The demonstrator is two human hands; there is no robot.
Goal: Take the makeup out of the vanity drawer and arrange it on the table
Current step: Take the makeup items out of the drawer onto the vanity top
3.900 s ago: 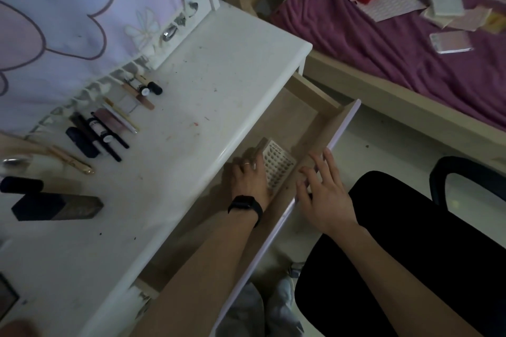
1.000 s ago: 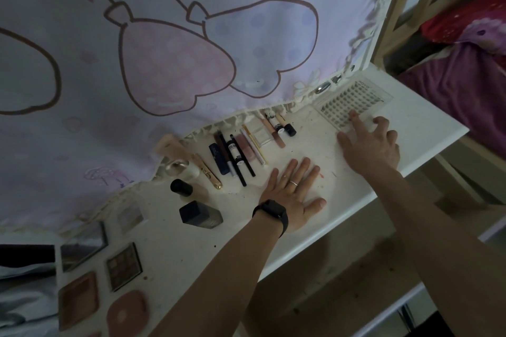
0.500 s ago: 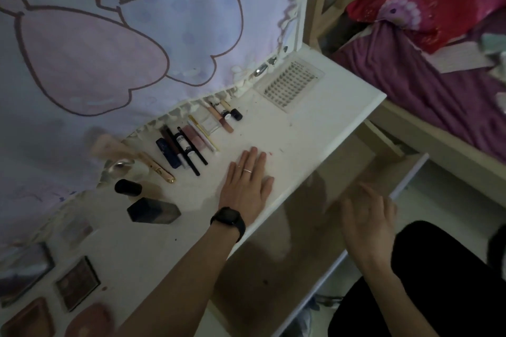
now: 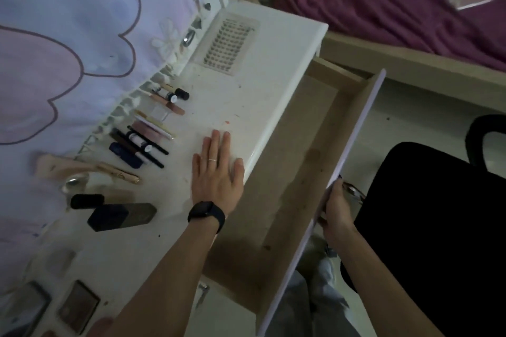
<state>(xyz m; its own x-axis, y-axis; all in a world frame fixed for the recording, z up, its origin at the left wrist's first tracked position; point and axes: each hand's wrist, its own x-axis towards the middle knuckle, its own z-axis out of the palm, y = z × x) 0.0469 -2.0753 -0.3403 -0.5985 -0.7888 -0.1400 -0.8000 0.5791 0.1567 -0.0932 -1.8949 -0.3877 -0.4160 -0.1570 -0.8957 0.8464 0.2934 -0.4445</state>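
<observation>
Resting our left hand (image 4: 216, 172) flat, fingers straight, near the counter's (image 4: 260, 76) front edge while our right hand (image 4: 335, 210) grips the front of the drawer (image 4: 295, 167), which looks empty, we judge that a hard shove shut could jolt the makeup (image 4: 142, 145) lined along the back edge and set tubes rolling.

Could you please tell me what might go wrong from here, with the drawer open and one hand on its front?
1. The right hand grips the drawer front, and a fingertip seems to lie over its top edge. Pushing the drawer shut could pinch it under the table.
2. The left hand lies flat with its thumb at the table's edge, right above the drawer.
3. A hard shove might jolt the pencils and tubes lined up near the curtain and set them rolling.
</observation>
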